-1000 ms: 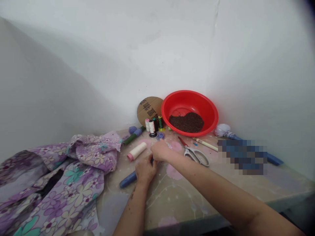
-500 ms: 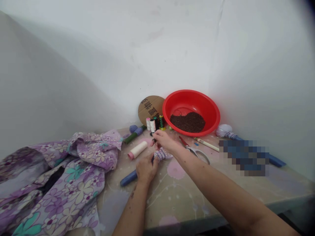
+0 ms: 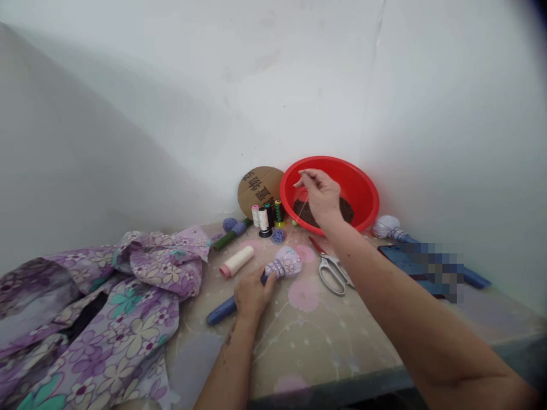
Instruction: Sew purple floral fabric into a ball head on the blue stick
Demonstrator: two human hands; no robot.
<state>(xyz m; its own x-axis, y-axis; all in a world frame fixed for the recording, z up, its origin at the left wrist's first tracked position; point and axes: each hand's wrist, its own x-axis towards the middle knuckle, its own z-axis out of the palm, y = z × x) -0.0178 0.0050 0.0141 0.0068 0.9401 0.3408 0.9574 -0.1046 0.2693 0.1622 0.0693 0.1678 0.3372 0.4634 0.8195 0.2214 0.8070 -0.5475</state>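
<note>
My left hand (image 3: 253,293) is wrapped round a blue stick (image 3: 221,311) near its head, a round ball (image 3: 292,262) covered in floral cloth. Purplish thread is wound round the ball's neck. My right hand (image 3: 323,196) is raised in front of the red basin, with thumb and fingertips pinched together. From this pinch a thin thread (image 3: 299,217) runs down toward the cloth ball. Whether a needle is between the fingertips is too small to tell. Scissors (image 3: 331,279) with a red part lie under my right forearm, which hides some of them.
A red basin (image 3: 364,199) with dark grainy filling stands at the back. Left of it are several small thread spools (image 3: 262,221) and a cardboard disc (image 3: 255,191). A large white spool (image 3: 237,262), floral cloth (image 3: 141,324), another ball-headed stick (image 3: 387,226) and a phone-like object (image 3: 395,259) lie around.
My right hand has risen up and right from beside the cloth ball to in front of the basin, drawing the thread out. My left hand stays on the stick.
</note>
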